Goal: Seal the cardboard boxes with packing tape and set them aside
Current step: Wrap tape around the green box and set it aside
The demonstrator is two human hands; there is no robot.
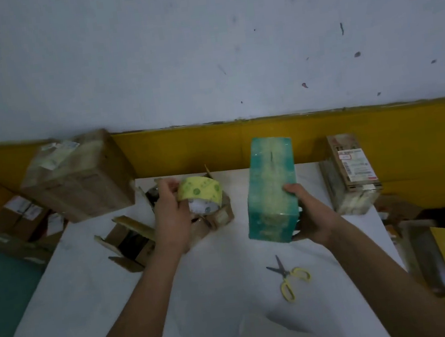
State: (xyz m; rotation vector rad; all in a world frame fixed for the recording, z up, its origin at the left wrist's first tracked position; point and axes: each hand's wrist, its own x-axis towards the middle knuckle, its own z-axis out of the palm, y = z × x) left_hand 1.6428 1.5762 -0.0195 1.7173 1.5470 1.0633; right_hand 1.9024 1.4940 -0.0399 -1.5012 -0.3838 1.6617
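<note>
Yellow-handled scissors (284, 274) lie on the white tabletop (202, 288), near and right of centre. Beyond them the right hand (312, 214) grips the near right edge of a green box (270, 190), thumb on top and fingers beneath. To the left, the left hand (171, 219) curls round a yellow-green tape roll (200, 194), above an open carton (129, 244). A taped box (352, 174) sits at the far right edge of the tabletop, and a large box (79, 177) at far left.
</note>
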